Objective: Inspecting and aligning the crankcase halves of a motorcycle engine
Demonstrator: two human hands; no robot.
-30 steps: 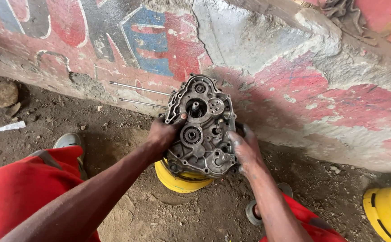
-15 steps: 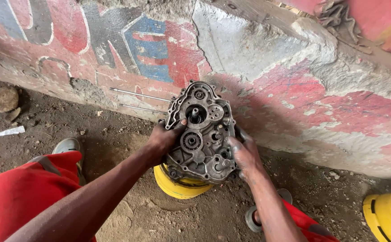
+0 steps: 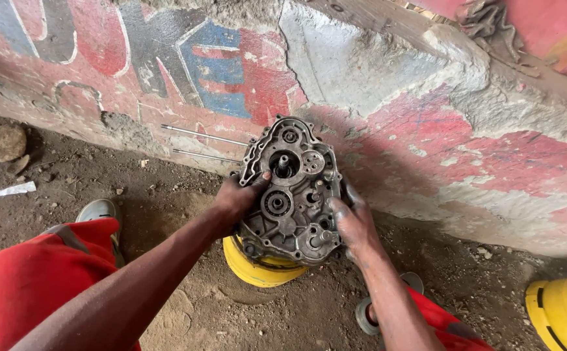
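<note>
My left hand has its grip clamped on the left edge of the grey engine casing, which sits upright on a yellow container before the painted wall. My right hand clamps the casing's right edge.

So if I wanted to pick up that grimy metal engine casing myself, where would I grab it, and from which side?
Probably by its two long outer edges, one hand from each side. The engine casing stands on edge atop a yellow container, its open face full of shafts and gears that offer no clean hold. The left hand and right hand already clasp its flanks that way, where the rim is thick and plain.
</note>
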